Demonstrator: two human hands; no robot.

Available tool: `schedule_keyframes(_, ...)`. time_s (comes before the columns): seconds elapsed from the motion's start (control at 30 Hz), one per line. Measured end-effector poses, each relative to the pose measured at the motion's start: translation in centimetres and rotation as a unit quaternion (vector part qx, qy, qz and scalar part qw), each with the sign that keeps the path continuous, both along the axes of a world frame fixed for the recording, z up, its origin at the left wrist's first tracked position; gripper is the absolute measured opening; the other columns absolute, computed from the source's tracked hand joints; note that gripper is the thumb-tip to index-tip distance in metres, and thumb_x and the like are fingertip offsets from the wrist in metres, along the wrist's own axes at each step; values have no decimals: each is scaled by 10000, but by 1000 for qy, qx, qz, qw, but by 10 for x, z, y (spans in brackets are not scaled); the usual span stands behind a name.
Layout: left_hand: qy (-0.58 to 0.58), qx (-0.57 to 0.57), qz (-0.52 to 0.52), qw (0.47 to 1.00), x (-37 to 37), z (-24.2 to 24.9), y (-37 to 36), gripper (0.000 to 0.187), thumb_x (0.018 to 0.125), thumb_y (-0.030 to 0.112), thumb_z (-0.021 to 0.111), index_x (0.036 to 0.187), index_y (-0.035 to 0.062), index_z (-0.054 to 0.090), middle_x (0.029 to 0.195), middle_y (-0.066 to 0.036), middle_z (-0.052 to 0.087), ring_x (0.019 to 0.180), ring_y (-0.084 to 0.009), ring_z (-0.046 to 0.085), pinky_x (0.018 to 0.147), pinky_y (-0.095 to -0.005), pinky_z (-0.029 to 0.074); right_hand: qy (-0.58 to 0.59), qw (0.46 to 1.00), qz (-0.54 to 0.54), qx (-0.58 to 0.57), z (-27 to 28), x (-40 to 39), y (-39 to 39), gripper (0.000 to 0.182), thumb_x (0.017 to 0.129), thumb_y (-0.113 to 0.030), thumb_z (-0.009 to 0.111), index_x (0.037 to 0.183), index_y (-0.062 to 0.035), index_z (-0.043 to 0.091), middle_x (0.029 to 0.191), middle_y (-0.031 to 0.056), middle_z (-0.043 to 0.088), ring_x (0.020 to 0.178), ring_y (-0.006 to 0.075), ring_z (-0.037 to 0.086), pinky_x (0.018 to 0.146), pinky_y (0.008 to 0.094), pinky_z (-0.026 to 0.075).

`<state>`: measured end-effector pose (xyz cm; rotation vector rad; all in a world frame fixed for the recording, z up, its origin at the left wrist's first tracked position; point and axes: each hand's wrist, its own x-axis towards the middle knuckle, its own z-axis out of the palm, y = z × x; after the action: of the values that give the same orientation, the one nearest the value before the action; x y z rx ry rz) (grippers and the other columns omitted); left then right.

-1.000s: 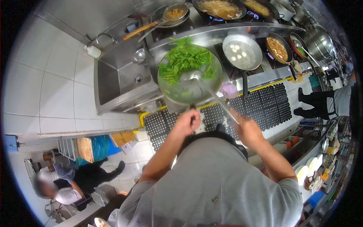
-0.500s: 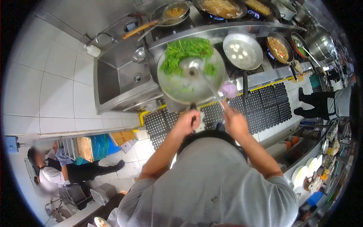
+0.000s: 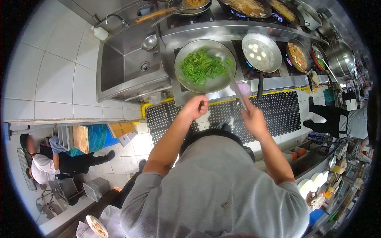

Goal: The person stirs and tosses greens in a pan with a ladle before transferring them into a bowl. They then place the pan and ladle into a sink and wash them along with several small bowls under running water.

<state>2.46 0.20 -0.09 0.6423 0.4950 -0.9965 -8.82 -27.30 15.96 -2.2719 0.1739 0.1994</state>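
A wide steel wok (image 3: pixel 222 84) on the front left burner holds a heap of green leafy vegetables (image 3: pixel 201 66). My left hand (image 3: pixel 197 108) is curled closed at the wok's near edge, around its dark handle, which is mostly hidden by the fingers. My right hand (image 3: pixel 254 119) grips the long metal handle of a ladle (image 3: pixel 233 81). The ladle's bowl lies in the right part of the wok, beside the greens. Next to the wok, a purple cloth (image 3: pixel 243 89) rests at the stove's front edge.
A pan of white pieces in liquid (image 3: pixel 262 52), a pan of red-brown food (image 3: pixel 297 57) and other pans stand on the stove. On the left is a sink (image 3: pixel 127 67). Black mats (image 3: pixel 274 113) cover the floor. One person (image 3: pixel 45 160) is at left, another (image 3: pixel 345 119) at right.
The greens have moved from the wok's back left toward its middle. The ladle's bowl has shifted right, and my right hand has moved slightly right. The steam has thinned, and the view has shifted.
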Motion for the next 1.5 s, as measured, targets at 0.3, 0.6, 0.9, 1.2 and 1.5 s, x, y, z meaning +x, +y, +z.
schedule_keyframes(0.3, 65, 23, 85, 994, 3, 8, -13, 147, 935, 114, 682, 920, -19, 621, 793, -57, 616, 664, -151, 558, 554, -234, 486, -19, 991, 94, -88, -65, 61, 33, 654, 926, -50, 641, 1559, -137, 502, 1144, 309, 711, 1003, 462, 715, 880, 533, 569)
schedule_keyframes(0.6, 40, -33, 13, 999, -22, -16, -13, 197, 910, 138, 687, 788, 94, 539, 683, -6, 502, 574, -114, 472, 461, -222, 344, -47, 934, 216, -282, 56, -8, -62, 749, 864, 0, 669, 1573, -163, 492, 1083, 201, 727, 893, 383, 735, 810, 460, 599)
schedule_keyframes(0.9, 33, -40, 41, 998, -60, 42, -21, 168, 922, 131, 678, 829, 85, 545, 704, -16, 473, 601, -124, 458, 489, -256, 333, 148, 979, 133, -54, 98, -87, -24, 622, 949, 5, 642, 1551, -49, 493, 1269, 315, 676, 1106, 460, 699, 951, 473, 557)
schedule_keyframes(1.2, -119, 20, 19, 992, -90, 104, -11, 296, 943, 191, 649, 693, 96, 522, 607, -29, 482, 523, -157, 458, 488, -332, 359, -76, 984, 63, -145, 35, -54, 6, 631, 972, -62, 643, 1573, -187, 494, 1014, 252, 706, 863, 461, 697, 796, 542, 572)
schedule_keyframes(1.5, 4, 39, 7, 999, -24, 24, -5, 204, 923, 106, 665, 784, 78, 517, 694, -27, 475, 573, -128, 438, 453, -254, 317, -12, 991, 119, -53, 42, -79, -11, 593, 936, 11, 659, 1515, -53, 544, 1326, 316, 647, 1149, 454, 691, 925, 464, 575)
